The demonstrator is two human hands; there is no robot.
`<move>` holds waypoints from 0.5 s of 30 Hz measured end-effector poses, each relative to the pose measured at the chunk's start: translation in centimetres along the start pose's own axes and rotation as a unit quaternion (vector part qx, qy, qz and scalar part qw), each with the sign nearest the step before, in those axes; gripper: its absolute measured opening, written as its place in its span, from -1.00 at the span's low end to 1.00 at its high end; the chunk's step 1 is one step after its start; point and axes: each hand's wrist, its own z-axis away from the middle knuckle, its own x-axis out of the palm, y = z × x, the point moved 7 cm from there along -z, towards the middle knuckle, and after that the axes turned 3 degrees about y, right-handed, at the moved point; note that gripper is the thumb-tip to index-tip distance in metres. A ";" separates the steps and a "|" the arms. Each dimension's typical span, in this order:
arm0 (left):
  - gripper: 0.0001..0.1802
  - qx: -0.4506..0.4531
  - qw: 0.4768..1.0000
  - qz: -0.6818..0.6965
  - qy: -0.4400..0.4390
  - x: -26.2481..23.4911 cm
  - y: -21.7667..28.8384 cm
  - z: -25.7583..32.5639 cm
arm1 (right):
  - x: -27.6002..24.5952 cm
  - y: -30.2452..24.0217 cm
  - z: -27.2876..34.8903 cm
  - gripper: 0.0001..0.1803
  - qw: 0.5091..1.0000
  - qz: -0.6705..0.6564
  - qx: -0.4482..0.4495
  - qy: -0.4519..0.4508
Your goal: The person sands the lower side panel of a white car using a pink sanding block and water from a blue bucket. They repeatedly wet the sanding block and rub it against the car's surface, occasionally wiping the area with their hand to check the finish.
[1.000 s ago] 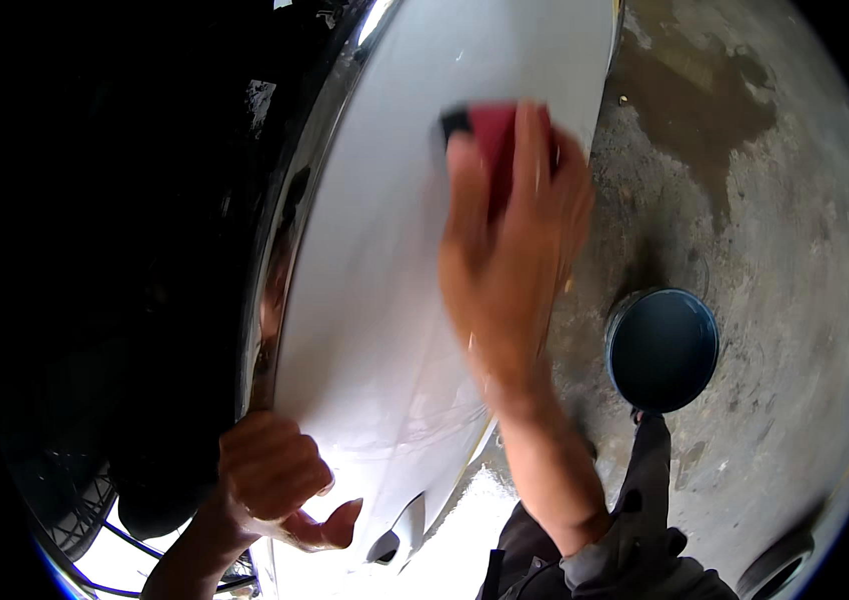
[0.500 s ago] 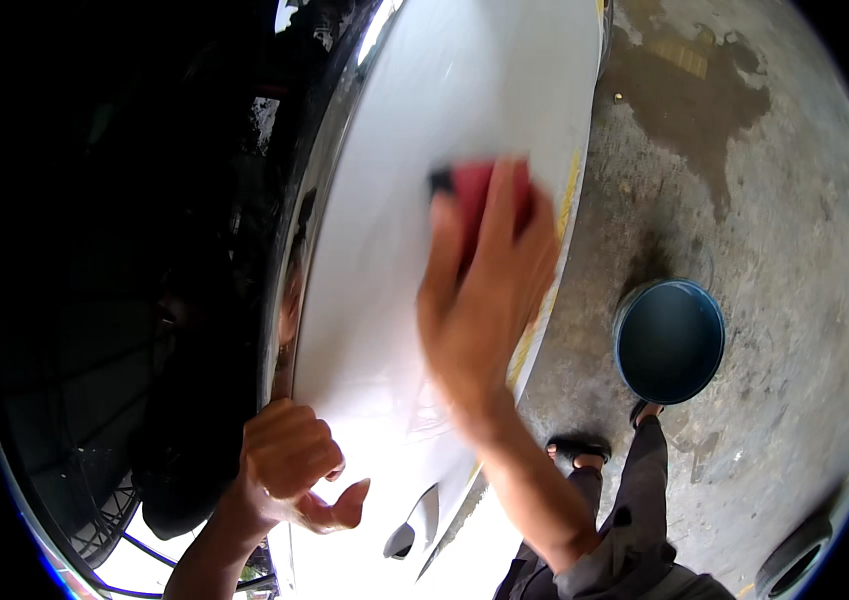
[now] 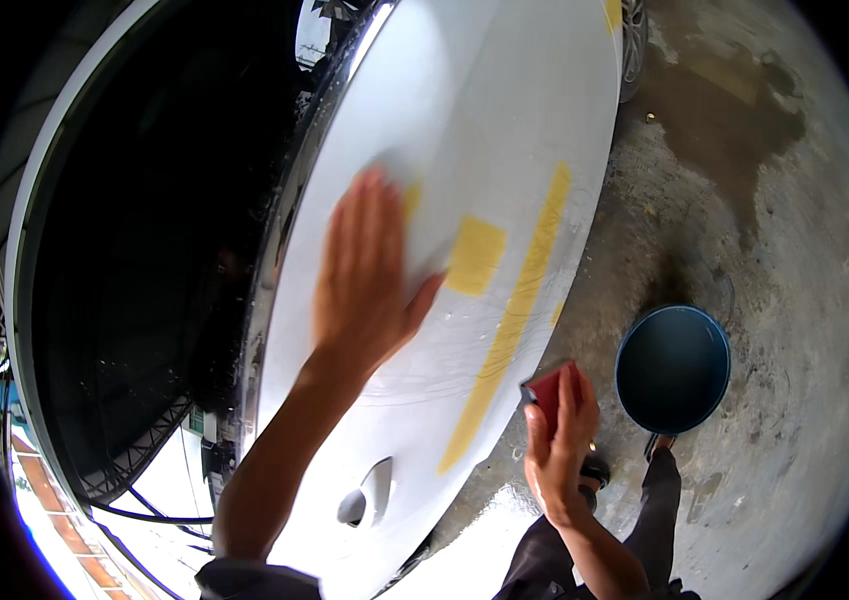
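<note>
My left hand point(image 3: 365, 270) lies flat, fingers stretched out and close together, on the white car side panel point(image 3: 445, 130). It holds nothing. Its thumb reaches toward a square yellow patch point(image 3: 477, 256). A long yellow stripe point(image 3: 507, 330) runs along the lower part of the panel, and a smaller yellow patch shows beside my left fingers. My right hand point(image 3: 565, 450) grips a red sanding block point(image 3: 551, 391) with a dark edge, held off the panel beside its lower side. Wet streaks mark the panel around the yellow areas.
A blue bucket point(image 3: 673, 368) stands on the concrete floor point(image 3: 765, 300) to the right, near my feet. A wet stain point(image 3: 730, 130) spreads farther ahead. The car's door handle point(image 3: 377, 492) is near me, the dark window point(image 3: 145, 250) at left, and a wheel point(image 3: 633, 45) at the far end.
My right hand has drawn the red sanding block off the panel, down and toward me. My left hand has moved forward from the window edge and flattened on the panel. The yellow patches are now uncovered.
</note>
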 end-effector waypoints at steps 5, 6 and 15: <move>-0.09 0.098 0.970 -0.221 -0.006 5.9 8.4 -6.5 | -0.5 7.0 3.3 -0.39 0.995 -0.004 0.054 -0.089; -0.09 0.082 0.976 -0.202 -0.007 5.8 7.9 -6.0 | -0.5 7.6 3.4 -0.39 0.993 -0.008 0.052 -0.102; 0.03 -0.036 0.997 -0.073 0.001 2.2 4.3 3.1 | -4.1 11.3 1.1 -0.36 0.986 -0.008 0.094 -0.137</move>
